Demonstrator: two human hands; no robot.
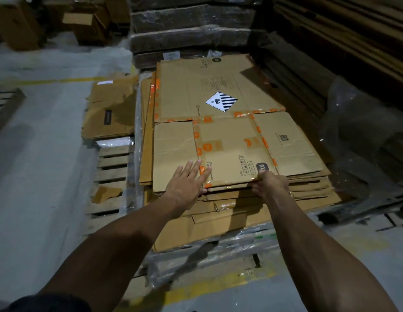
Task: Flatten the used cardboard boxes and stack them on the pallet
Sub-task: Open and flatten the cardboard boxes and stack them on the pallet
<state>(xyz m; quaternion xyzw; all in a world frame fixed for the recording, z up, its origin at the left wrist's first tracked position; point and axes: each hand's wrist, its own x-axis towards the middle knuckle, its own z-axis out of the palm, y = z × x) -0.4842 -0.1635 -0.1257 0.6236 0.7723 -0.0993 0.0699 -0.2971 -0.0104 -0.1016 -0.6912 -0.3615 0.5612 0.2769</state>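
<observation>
From the head camera, a flattened box (pixel 232 140) lies on top of a stack of flattened boxes (pixel 241 212), which sits on a wooden pallet (pixel 110 163) wrapped partly in clear plastic. The top sheet carries strips of orange tape (pixel 205 147) and a black-and-white diamond label (pixel 221 101) on its far half.

The left hand (pixel 187 183) lies flat on the near left part of the top box, fingers straight and spread, pressing it down. The right hand (pixel 271 182) has its grip closed on the near edge of the same box, thumb on top and fingers curled under the edge.

The sheet looks light and fairly stiff across its panels, but it will likely bend at the creases and at the taped seams, so one-handed lifting would let it flop. The loose flaps at the near edge could catch on the layers below. Taking it at two edge points well apart, as now, seems the sound way to slide or square it. The plastic underneath may be slippery.

Beside the pallet to the left lies another pile of cardboard (pixel 110 109); wrapped bundles (pixel 191 30) stand behind.
</observation>
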